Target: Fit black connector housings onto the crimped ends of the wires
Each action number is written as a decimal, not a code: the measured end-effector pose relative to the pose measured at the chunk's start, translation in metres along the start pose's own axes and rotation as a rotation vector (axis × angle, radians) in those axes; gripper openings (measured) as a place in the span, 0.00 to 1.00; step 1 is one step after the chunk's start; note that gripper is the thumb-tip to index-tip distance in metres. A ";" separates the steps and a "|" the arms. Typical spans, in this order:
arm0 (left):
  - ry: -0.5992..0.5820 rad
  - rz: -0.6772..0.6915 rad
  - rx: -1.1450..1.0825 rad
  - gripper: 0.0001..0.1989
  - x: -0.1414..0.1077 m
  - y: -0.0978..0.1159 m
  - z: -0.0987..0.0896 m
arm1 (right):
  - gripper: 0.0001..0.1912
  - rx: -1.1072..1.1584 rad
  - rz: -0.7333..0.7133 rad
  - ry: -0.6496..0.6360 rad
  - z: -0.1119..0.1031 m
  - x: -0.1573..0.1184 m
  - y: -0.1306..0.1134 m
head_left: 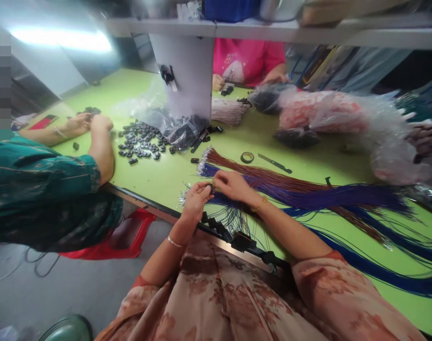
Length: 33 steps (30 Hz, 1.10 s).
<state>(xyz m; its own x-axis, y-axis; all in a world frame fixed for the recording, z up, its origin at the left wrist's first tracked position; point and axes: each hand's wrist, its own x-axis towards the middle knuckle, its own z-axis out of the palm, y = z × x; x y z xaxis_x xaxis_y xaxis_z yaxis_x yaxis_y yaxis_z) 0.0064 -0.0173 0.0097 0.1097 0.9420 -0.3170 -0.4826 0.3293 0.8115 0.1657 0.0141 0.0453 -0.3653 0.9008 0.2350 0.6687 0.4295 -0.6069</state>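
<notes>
My left hand (195, 200) is closed in a pinch on a small black connector housing (211, 186) above the table's near edge. Close beside it, my right hand (233, 185) has its thumb and fingers pressed together at the same housing; what lies between its fingertips is too small to make out. Bundles of brown wires (233, 166) and blue-purple wires (290, 196), with silvery terminals at their left ends, run under and behind my hands to the right. Several black housings (242, 241) hang at the table edge below my hands.
A heap of black connector pieces (141, 142) lies left of centre near clear plastic bags (184, 130). A tape roll (247, 157) and a blade-like tool (274, 163) rest behind the wires. Co-workers sit left, in a green sleeve (70, 166), and opposite, in a pink shirt (249, 59).
</notes>
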 end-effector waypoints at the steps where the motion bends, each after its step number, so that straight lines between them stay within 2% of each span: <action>1: 0.001 0.001 -0.003 0.19 0.001 0.000 0.000 | 0.13 0.039 0.023 0.056 -0.005 0.012 0.009; 4: 0.009 -0.008 -0.007 0.19 0.006 0.000 -0.001 | 0.12 -0.062 0.227 0.173 -0.012 0.053 0.040; 8: 0.009 -0.027 -0.014 0.19 0.008 -0.001 -0.004 | 0.09 -0.235 0.446 0.057 -0.007 0.090 0.073; 10: -0.001 -0.034 -0.015 0.19 0.008 -0.002 -0.005 | 0.09 -0.232 0.465 0.019 -0.003 0.096 0.081; 13: -0.017 -0.037 -0.014 0.19 0.007 -0.002 -0.006 | 0.10 -0.199 0.411 0.073 -0.003 0.096 0.084; 17: -0.010 -0.038 -0.007 0.19 0.007 -0.002 -0.006 | 0.10 -0.144 0.291 0.134 -0.010 0.094 0.069; 20: -0.006 -0.039 -0.006 0.19 0.007 -0.002 -0.005 | 0.09 -0.052 0.185 0.114 -0.012 0.099 0.044; 25: -0.006 -0.034 -0.008 0.18 0.007 -0.003 -0.006 | 0.07 0.163 0.096 0.099 -0.011 0.100 0.003; 28: -0.014 -0.016 -0.032 0.17 0.006 -0.005 -0.007 | 0.07 0.264 0.048 0.097 -0.010 0.085 -0.008; 33: -0.034 0.018 -0.096 0.15 0.006 -0.007 -0.007 | 0.07 0.283 0.041 0.032 -0.007 0.040 -0.007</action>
<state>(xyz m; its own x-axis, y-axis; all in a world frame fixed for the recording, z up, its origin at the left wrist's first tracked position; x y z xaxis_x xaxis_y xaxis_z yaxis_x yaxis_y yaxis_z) 0.0045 -0.0143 -0.0007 0.1292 0.9500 -0.2844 -0.5656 0.3062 0.7657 0.1506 0.0478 0.0643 -0.3184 0.9204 0.2269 0.4733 0.3618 -0.8032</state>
